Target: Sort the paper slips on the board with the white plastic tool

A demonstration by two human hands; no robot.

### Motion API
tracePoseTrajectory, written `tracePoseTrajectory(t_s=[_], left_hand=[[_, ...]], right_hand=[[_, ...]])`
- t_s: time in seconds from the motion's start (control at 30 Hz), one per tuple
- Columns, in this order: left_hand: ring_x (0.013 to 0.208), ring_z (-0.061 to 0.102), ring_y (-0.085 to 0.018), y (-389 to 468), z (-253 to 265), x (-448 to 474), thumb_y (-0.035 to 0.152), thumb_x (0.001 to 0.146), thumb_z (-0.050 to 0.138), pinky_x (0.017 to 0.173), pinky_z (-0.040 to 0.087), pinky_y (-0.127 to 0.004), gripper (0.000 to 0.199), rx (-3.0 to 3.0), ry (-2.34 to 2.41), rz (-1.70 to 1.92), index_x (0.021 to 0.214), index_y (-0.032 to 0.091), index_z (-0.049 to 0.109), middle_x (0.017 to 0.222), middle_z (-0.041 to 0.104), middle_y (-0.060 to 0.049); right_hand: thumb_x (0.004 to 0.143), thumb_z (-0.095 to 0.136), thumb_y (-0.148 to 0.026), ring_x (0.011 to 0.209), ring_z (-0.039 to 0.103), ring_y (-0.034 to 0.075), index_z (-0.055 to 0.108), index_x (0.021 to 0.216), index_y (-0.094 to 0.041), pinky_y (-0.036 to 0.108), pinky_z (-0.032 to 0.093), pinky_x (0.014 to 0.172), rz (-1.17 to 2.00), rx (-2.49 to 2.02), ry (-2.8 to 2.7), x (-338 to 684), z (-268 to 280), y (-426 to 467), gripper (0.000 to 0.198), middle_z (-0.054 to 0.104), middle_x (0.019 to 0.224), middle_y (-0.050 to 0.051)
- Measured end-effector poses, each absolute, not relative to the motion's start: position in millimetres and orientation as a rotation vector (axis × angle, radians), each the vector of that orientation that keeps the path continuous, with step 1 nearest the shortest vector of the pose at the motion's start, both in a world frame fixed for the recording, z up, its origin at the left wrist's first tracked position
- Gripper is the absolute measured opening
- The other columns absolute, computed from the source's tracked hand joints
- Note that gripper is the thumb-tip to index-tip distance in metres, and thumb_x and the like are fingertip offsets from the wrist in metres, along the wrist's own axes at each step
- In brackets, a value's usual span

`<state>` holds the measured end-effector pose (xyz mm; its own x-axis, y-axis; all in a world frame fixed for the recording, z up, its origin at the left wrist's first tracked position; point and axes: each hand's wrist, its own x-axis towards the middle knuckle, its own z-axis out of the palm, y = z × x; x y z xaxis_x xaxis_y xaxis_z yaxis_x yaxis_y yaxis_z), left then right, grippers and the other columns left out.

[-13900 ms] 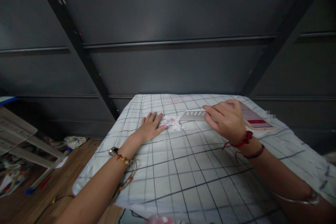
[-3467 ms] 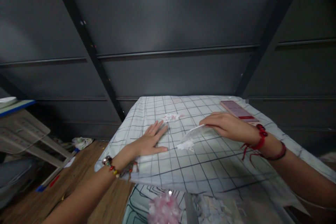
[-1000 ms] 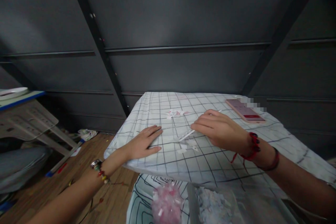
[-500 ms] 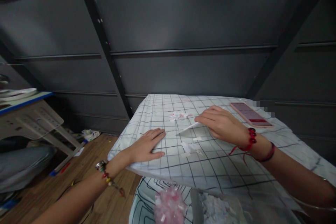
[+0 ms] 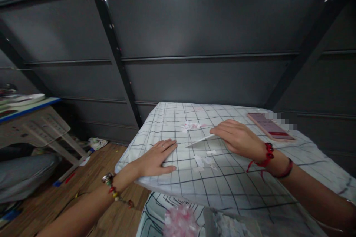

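Cloth (image 5: 244,183), white and crossed by thin dark lines, spreads under both hands, lightly creased toward its right side. Thin white card (image 5: 198,141), flat and straight-edged, slants over it, seen nearly edge-on; its lower tip points left and down (cannot tell whether it touches the fabric). Nearer the person lie pale paper scraps (image 5: 204,162), small, irregular and partly overlapping; beyond the card, a pink-marked patch of scraps (image 5: 191,126) with ragged outlines. Smooth pink-edged phone (image 5: 271,127) rests flat at far right. Below the cloth's near edge: a fluffy, shiny pink clump (image 5: 180,222) and, beside it, a grey-rimmed container (image 5: 207,216) of crumpled pale bits. Right hand (image 5: 236,137) has its fingers bent together, clamped on the card's upper end; thumb hidden. Left hand (image 5: 155,158) lies palm down on the cloth, fingers extended and close together, thumb well apart, grasping nothing.
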<state>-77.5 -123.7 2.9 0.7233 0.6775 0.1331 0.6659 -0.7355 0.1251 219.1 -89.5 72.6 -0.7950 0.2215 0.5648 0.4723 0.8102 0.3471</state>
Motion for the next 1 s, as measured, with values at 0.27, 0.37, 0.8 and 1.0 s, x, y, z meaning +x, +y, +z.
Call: tracePoseTrajectory(t_s=[0.27, 0.37, 0.8, 1.0], left_hand=[[0.125, 0.026, -0.032, -124, 6, -76, 0.046, 0.082, 0.05, 0.101, 0.024, -0.047, 0.067, 2.839, 1.129, 0.218, 0.136, 0.017, 0.022, 0.139, 0.028, -0.015], [0.126, 0.024, -0.032, -124, 4, -78, 0.046, 0.082, 0.051, 0.102, 0.024, -0.046, 0.067, 2.838, 1.122, 0.217, 0.136, 0.018, 0.022, 0.14, 0.026, -0.014], [0.127, 0.024, -0.032, -122, 0, -81, 0.051, 0.084, 0.047, 0.102, 0.023, -0.047, 0.069, 2.852, 1.083, 0.25, 0.138, 0.022, 0.016, 0.142, 0.023, -0.012], [0.127, 0.023, -0.032, -123, 1, -81, 0.052, 0.084, 0.046, 0.102, 0.023, -0.046, 0.067, 2.839, 1.101, 0.256, 0.137, 0.02, 0.021, 0.142, 0.024, -0.012]], right_hand=[[0.071, 0.037, 0.001, 0.065, 0.054, 0.016, 0.06, 0.089, -0.011, 0.028, 0.041, 0.062, -0.836, -0.633, -2.476, 219, 59, -74, 0.031, 0.063, 0.071, 0.006], [0.069, 0.036, 0.003, 0.065, 0.054, 0.016, 0.06, 0.09, -0.01, 0.029, 0.04, 0.062, -0.895, -0.673, -2.437, 223, 59, -69, 0.034, 0.063, 0.072, 0.007], [0.075, 0.037, 0.001, 0.064, 0.054, 0.016, 0.059, 0.091, -0.01, 0.028, 0.04, 0.06, -0.909, -0.653, -2.431, 209, 52, -65, 0.03, 0.063, 0.071, 0.006], [0.07, 0.036, 0.002, 0.067, 0.055, 0.016, 0.058, 0.093, -0.009, 0.028, 0.042, 0.063, -0.885, -0.683, -2.365, 227, 59, -74, 0.034, 0.063, 0.074, 0.007]])
